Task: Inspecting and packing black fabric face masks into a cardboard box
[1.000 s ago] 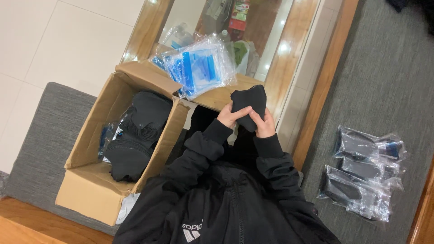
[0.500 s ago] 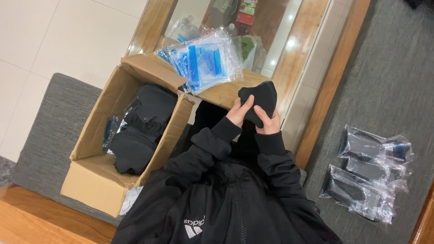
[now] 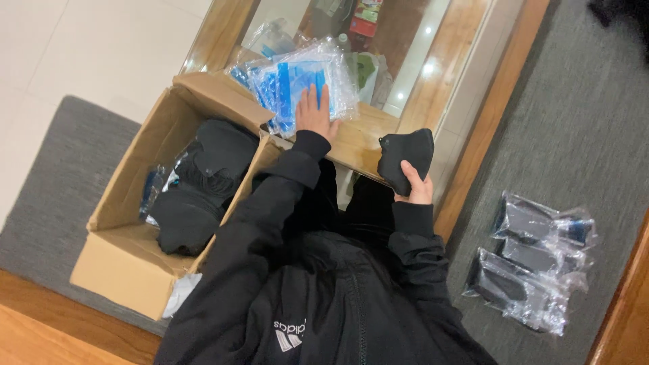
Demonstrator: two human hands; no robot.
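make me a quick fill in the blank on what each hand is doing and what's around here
1. The left hand rests flat on a stack of clear ______ bags.
2. The right hand holds a folded ______ cloth item.
3. The cardboard box of dark items lies on the person's ______ side.
4. Bagged dark items lie on the grey ______.

Missing words: plastic; black; left; carpet

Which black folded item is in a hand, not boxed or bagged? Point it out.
The black folded piece gripped by the right hand over the wooden table; others lie in the cardboard box or in clear bags.
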